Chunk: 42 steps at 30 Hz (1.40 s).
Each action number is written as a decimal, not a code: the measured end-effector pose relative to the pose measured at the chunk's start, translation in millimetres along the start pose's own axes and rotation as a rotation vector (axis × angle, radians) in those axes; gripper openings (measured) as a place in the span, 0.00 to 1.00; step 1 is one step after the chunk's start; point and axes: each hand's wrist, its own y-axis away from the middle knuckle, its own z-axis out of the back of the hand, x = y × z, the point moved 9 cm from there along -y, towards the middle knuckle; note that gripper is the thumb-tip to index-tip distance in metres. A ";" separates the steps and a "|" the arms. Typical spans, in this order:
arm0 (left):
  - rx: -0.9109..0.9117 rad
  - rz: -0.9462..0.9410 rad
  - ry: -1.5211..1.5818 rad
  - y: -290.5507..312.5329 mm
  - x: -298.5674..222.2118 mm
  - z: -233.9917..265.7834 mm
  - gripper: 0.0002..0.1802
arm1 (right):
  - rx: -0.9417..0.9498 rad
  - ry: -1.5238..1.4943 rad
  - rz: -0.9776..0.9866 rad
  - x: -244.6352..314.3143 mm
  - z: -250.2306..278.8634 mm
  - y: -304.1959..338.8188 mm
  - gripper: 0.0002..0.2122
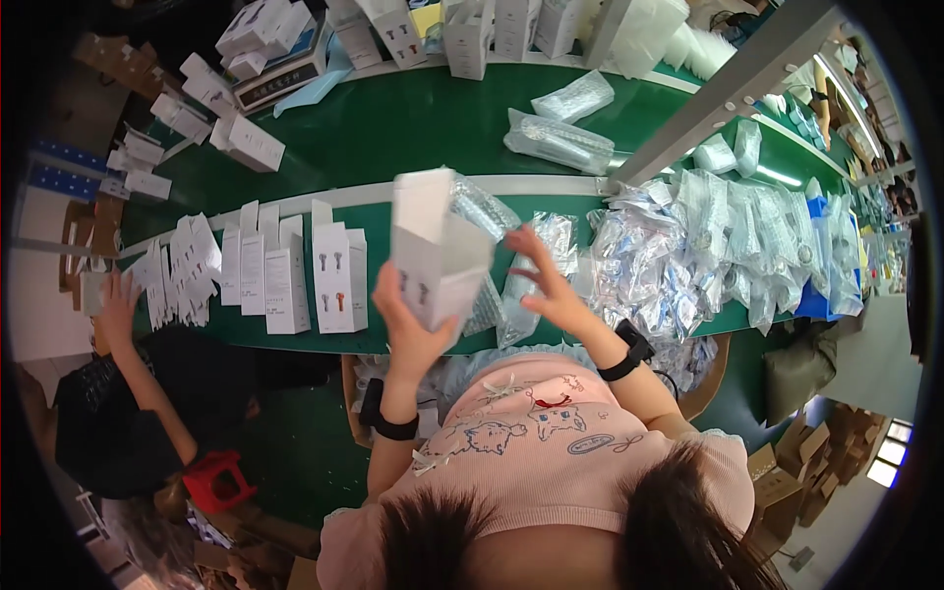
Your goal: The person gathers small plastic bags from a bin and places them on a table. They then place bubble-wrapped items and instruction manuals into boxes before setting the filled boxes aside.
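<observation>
My left hand (411, 332) is closed round the lower side of a white cardboard box (423, 236) with its top flaps raised. The box is held up over the table's front edge, slightly tilted. To its right my right hand (553, 293) hovers, fingers spread and holding nothing. Behind and under the hands lie bubble-wrapped packages (485, 208), partly covered by the box. Left of the box, several similar white boxes (340, 285) stand in a row with flaps up, printed with small pictures of devices.
A heap of clear plastic bags (649, 261) and bubble-wrap pouches (762, 236) fills the right side. A metal post (678, 113) rises beyond it. More white boxes (467, 39) line the far edge of the green conveyor (413, 118). At far left a co-worker's hand (119, 295) touches the table.
</observation>
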 end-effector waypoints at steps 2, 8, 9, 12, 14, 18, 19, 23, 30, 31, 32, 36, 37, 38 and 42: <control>0.063 -0.113 0.043 -5.4 -19.8 -18.1 0.55 | -0.018 -0.111 0.012 -1.3 -22.1 -8.2 0.37; -0.008 0.316 0.513 -20.4 33.1 -27.6 0.56 | 0.131 0.030 -0.069 -9.6 -20.3 -26.7 0.35; -0.071 0.360 0.574 -17.4 56.2 -24.2 0.55 | 0.179 0.158 -0.014 -11.9 -23.4 -29.3 0.34; -0.059 0.517 0.725 -13.9 109.2 -14.4 0.49 | 0.181 0.678 0.051 -29.3 -9.4 -25.7 0.29; 0.096 0.755 0.672 -0.8 147.3 -20.7 0.42 | 0.149 1.053 0.045 -47.0 11.9 -20.2 0.25; 0.188 0.639 0.180 3.5 152.0 -14.2 0.37 | 0.141 0.960 0.050 -57.7 28.6 -14.8 0.20; 0.173 0.660 0.174 8.7 151.6 -17.2 0.37 | 0.089 0.855 0.010 -51.2 42.1 -20.7 0.19; -0.013 0.415 -0.773 -16.1 74.7 -14.2 0.33 | -0.103 0.895 0.040 -37.2 111.8 -56.6 0.19; 0.309 0.422 -0.336 -4.3 43.4 -87.0 0.35 | -0.208 1.457 0.005 -60.7 156.7 -151.3 0.31; 0.560 0.692 -0.299 16.4 57.7 -106.5 0.36 | -0.205 1.655 -0.058 -70.1 157.6 -161.4 0.34; 0.554 0.704 -0.303 18.6 55.3 -111.9 0.36 | -0.195 1.646 -0.053 -77.0 158.1 -171.0 0.34; 0.590 0.604 -0.386 29.4 53.2 -137.1 0.39 | 0.109 1.456 -0.370 -140.1 148.9 -184.6 0.39; 0.508 0.539 -0.516 25.6 54.1 -134.9 0.39 | 0.068 1.375 -0.362 -143.6 143.9 -180.3 0.40; 0.422 0.471 -0.644 20.5 55.3 -132.5 0.39 | 0.027 1.293 -0.352 -144.8 137.0 -177.0 0.40; 0.242 0.399 -0.526 14.7 85.6 -133.8 0.38 | -0.057 0.981 -0.360 -148.7 104.2 -163.5 0.42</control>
